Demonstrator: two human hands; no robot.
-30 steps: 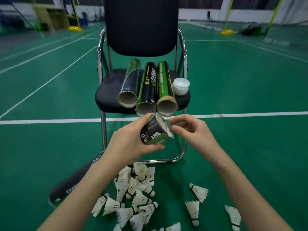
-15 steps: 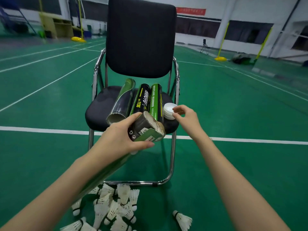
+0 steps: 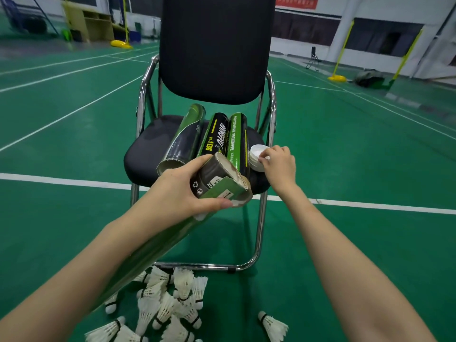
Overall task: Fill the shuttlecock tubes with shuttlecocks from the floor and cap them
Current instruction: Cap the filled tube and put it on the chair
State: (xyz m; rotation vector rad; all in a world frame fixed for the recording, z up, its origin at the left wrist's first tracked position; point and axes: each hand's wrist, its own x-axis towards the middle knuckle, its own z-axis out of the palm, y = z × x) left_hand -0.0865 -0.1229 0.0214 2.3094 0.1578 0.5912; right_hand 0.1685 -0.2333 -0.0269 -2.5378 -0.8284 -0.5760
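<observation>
My left hand (image 3: 182, 193) grips a green and black shuttlecock tube (image 3: 217, 180) near its open top, the tube slanting down along my forearm. My right hand (image 3: 278, 164) rests its fingertips on a stack of white caps (image 3: 256, 154) at the right of the chair seat (image 3: 143, 156). Three more tubes (image 3: 217, 137) lie side by side on the seat, open ends toward me. Several white shuttlecocks (image 3: 172, 304) lie heaped on the green floor below the chair, one apart at the right (image 3: 272, 325).
The black chair has a tall backrest (image 3: 217, 45) and a chrome frame (image 3: 259, 243) with a floor bar in front. A white court line (image 3: 370, 206) crosses the green floor. Yellow net-post bases (image 3: 336, 77) and a wooden desk (image 3: 86, 23) stand far back.
My view rose from the floor toward the chair. My right hand left the tube's mouth and reached to the white caps on the seat. The left hand still holds the tube.
</observation>
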